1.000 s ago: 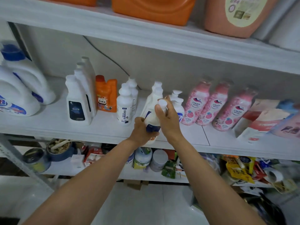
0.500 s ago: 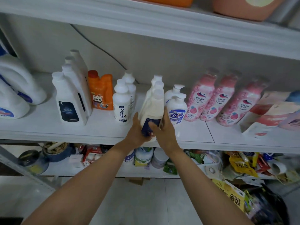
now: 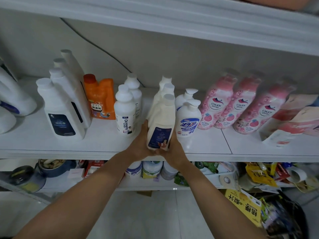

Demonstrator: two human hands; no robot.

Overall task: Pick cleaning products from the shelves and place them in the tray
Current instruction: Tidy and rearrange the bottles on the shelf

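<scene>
A cream bottle (image 3: 161, 121) with a dark blue label stands upright at the front of the middle shelf (image 3: 103, 149). Both hands clasp its lower part. My left hand (image 3: 140, 144) wraps its left side and my right hand (image 3: 172, 147) wraps its right side. Two more cream bottles (image 3: 166, 85) stand in a row behind it. No tray is in view.
On the same shelf stand white bottles with dark labels (image 3: 60, 114), an orange bottle (image 3: 101, 99), white "Oil enemy" bottles (image 3: 125, 109), white pump bottles (image 3: 188, 116), pink bottles (image 3: 236, 104) and refill pouches (image 3: 290, 119). The lower shelf holds jars and packets. White floor lies below.
The cream bottle has gone from tilted to upright on the shelf. My right hand slid from its cap down to its lower right side. The view shifted lower.
</scene>
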